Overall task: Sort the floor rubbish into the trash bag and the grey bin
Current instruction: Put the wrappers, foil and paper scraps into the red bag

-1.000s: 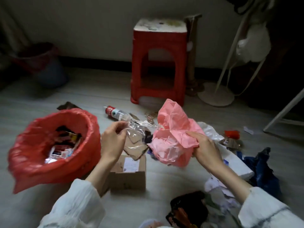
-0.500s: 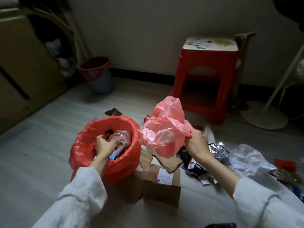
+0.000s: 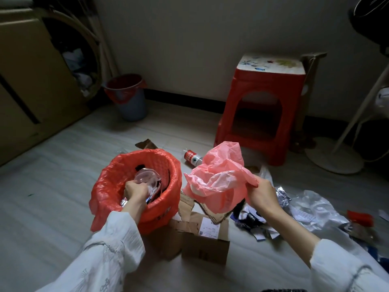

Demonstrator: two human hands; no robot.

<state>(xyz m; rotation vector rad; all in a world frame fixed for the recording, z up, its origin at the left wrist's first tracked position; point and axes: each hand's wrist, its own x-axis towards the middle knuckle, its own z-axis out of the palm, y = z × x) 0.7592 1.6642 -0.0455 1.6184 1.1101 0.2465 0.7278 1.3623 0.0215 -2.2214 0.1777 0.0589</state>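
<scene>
Clear wrapper point(image 3: 147, 177): light, crinkly; left hand point(image 3: 134, 189) is gripping its lower edge inside red trash bag point(image 3: 105, 186).
Pink bag point(image 3: 216, 182): soft, limp; right hand point(image 3: 263, 193) is pinching its corner.

left hand point(image 3: 134, 189) deeper in trash bag point(image 3: 109, 186)

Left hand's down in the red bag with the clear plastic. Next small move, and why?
Probably let go and lift out. The left hand grips the clear plastic wrapper already below the red trash bag rim, so it should drop inside. The right hand holds the pink bag clear.
</scene>
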